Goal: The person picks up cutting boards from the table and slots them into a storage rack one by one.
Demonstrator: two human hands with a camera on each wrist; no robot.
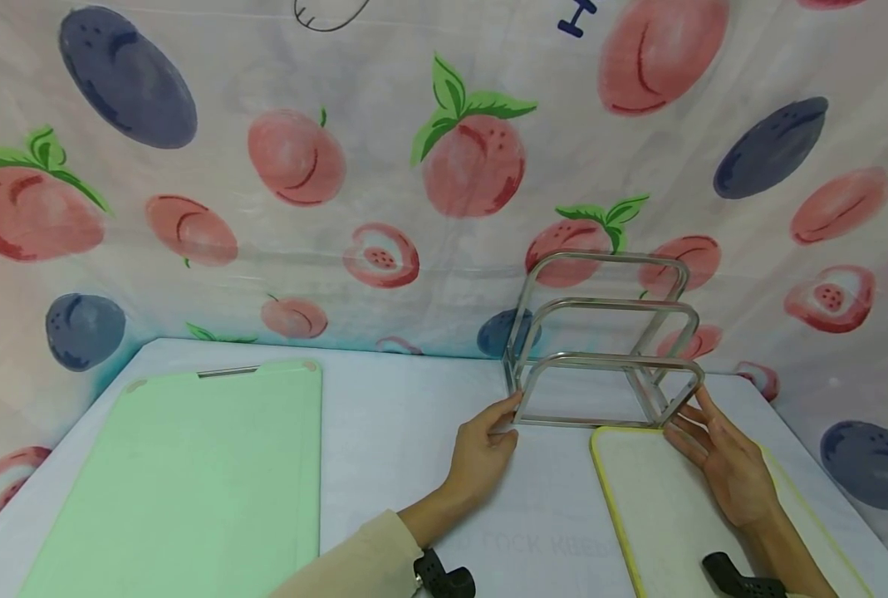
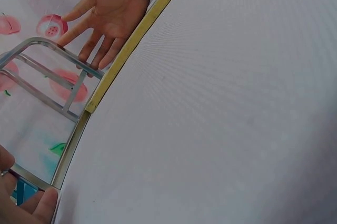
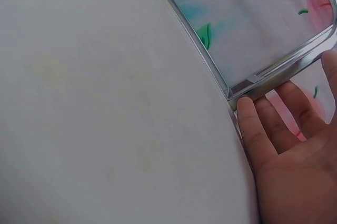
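A silver metal rack (image 1: pixel 615 305) with three upright loops stands at the back right of the table. My left hand (image 1: pixel 481 453) holds its near left lower corner. In the left wrist view, the thumb and fingers of that hand (image 2: pixel 31 205) pinch the corner of the rack's frame. At the near right corner, my right hand (image 1: pixel 728 477) touches the rack with its fingertips. Those fingers (image 3: pixel 303 110) are spread and fairly straight along the lower bar in the right wrist view. Below the rack lies a white cutting board (image 1: pixel 675 507) with a yellow rim, partly covered by my right forearm.
On the left of the table lies a pale green cutting board (image 1: pixel 204 473) with a handle slot at its far end. A fruit-print curtain (image 1: pixel 384 133) hangs right behind the white-covered table (image 1: pixel 391 473) and along its sides.
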